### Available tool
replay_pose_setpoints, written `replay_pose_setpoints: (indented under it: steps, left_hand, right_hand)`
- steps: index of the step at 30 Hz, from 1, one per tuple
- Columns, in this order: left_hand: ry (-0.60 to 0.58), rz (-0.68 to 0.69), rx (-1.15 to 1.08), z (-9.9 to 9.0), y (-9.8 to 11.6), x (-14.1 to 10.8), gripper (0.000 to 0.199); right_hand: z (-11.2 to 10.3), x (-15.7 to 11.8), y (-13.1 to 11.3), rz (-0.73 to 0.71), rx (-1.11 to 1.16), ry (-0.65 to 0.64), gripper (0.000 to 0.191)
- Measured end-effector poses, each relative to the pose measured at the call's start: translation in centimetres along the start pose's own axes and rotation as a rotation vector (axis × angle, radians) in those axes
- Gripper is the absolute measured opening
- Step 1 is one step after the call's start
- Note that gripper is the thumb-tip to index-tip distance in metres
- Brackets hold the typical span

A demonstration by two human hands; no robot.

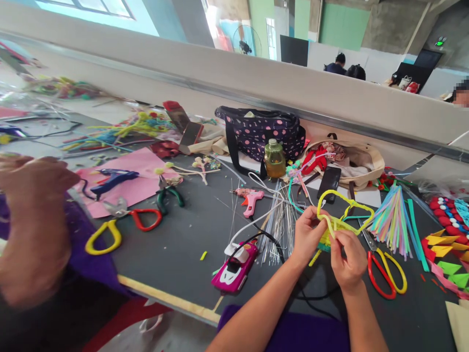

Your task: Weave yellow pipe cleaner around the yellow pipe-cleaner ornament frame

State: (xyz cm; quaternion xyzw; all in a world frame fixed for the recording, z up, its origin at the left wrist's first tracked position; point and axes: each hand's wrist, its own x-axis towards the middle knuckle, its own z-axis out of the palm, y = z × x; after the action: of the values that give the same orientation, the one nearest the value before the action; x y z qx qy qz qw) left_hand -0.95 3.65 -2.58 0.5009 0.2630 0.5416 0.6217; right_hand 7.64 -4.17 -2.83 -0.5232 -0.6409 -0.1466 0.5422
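Note:
My left hand [309,233] pinches a yellow pipe-cleaner piece [329,238], an open frame of bent strands above a denser woven part. My right hand [348,256] grips a pale yellow strand of it between thumb and fingertips, close beside the left fingers. Part of the woven section is hidden behind both hands. Scissors [371,269] with one red and one yellow handle lie just right of my right hand. A fan of pastel pipe cleaners [394,220] rests beyond them. Left of my left hand spreads a bunch of thin metal wires [280,227].
A magenta toy car [240,269], pink glue gun [252,199] and black cable lie to the left. Behind stand a bottle [274,164], a dotted bag [260,129] and a phone [330,182]. At far left, another person's arm [34,220] is near more scissors [146,219] and pliers [174,195].

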Motion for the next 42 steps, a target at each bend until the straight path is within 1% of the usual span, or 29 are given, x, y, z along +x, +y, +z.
replay_pose_setpoints:
  steps: [6,13,16,18,20,23,25,27,29,30,32,34,36,38,40,42]
  left_hand:
    - [-0.023,0.01,0.018,0.0,-0.1,-0.1,0.014]
    - [-0.044,-0.007,0.005,0.1,0.1,-0.2,0.022]
    - [-0.058,0.005,0.046,0.2,0.2,-0.4,0.021]
    - [-0.053,0.032,0.095,0.3,0.2,-0.6,0.019]
    - [-0.022,0.077,0.152,0.3,0.0,-0.7,0.016]
    - [0.066,0.16,0.231,0.4,0.0,-0.8,0.014]
    - [0.088,0.199,0.255,0.3,0.1,-0.8,0.013]
    - [0.037,0.235,0.253,0.2,0.5,-0.8,0.016]
    - [-0.08,0.275,0.25,0.2,0.9,-1.0,0.022]
    - [-0.147,0.294,0.252,0.1,1.1,-1.1,0.026]
    - [-0.256,0.318,0.256,0.2,1.3,-1.4,0.033]
    - [-0.317,0.314,0.258,0.3,1.3,-1.7,0.034]
    - [-0.3,0.316,0.29,0.3,0.9,-1.8,0.03]
    - [-0.201,0.35,0.392,0.3,0.5,-1.8,0.027]
    - [-0.097,0.401,0.556,0.1,0.3,-1.4,0.025]
    - [-0.051,0.453,0.718,-0.3,0.2,-1.0,0.024]
  right_hand:
    - [0.0,0.0,0.2,0.054,0.045,0.022,0.019]
    - [0.0,0.0,0.6,0.141,0.044,0.062,0.015]
    - [0.0,0.0,0.9,0.188,0.034,0.077,0.015]
    - [0.2,-0.1,1.1,0.245,0.036,0.081,0.014]
    - [0.4,-0.2,1.1,0.351,0.065,0.108,0.021]
    - [0.8,-0.5,1.0,0.521,0.164,0.157,0.042]
    - [1.0,-0.6,0.9,0.564,0.217,0.134,0.047]
    - [1.0,-0.5,1.0,0.558,0.246,0.064,0.048]
    - [1.0,-0.4,1.2,0.553,0.292,-0.029,0.045]
    - [1.0,-0.4,1.3,0.568,0.327,-0.053,0.043]
    - [1.0,-0.4,1.6,0.637,0.4,-0.039,0.039]
    - [1.1,-0.5,2.1,0.728,0.462,0.054,0.036]
    - [1.1,-0.6,2.5,0.8,0.514,0.16,0.033]
    - [1.2,-0.6,2.9,0.839,0.56,0.241,0.033]
    - [1.2,-0.7,3.2,0.858,0.588,0.28,0.032]
    - [1.2,-0.6,3.3,0.867,0.614,0.286,0.029]
